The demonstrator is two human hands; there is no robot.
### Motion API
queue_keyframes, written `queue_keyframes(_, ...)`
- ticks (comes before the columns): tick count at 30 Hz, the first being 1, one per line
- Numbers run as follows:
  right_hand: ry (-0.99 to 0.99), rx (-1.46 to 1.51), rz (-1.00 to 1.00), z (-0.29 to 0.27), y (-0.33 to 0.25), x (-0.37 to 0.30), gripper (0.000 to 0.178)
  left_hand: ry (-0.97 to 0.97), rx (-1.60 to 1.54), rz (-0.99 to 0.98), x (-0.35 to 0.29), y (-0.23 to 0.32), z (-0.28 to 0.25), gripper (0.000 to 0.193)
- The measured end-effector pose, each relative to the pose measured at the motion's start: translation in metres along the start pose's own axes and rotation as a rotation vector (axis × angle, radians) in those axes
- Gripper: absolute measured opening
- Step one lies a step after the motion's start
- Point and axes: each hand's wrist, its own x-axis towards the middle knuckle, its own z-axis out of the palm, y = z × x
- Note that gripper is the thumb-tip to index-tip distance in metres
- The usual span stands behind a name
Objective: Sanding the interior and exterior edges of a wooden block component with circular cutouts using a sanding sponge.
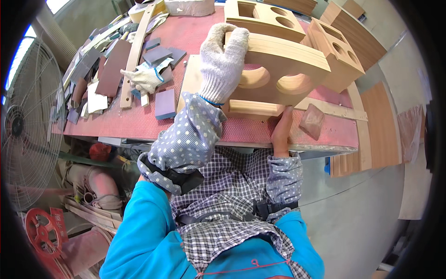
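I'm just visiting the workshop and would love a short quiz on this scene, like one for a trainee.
1. Which grip is bare, left or right?
2. True or false: the fan stands left of the table.
3. What lies on the table, left of the held box? A) a laptop B) a loose glove C) a teapot

Key:
1. The right grip; the left grip is gloved.
2. True.
3. B.

Grey floor (344,204), bright window (56,4)
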Motion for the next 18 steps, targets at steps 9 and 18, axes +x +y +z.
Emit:
queue_keyframes(9,0.002,0.078,0.065,-0.005,-0.006,-0.008,0.066,0.019,-0.017,0.013,-0.004,0.0,-0.002,0.03)
queue_keyframes(18,0.005,0.012,0.06,0.001,-0.026,-0.013,0.062,-0.034,0.116,0.075,-0.003,-0.006,-0.007,0.034)
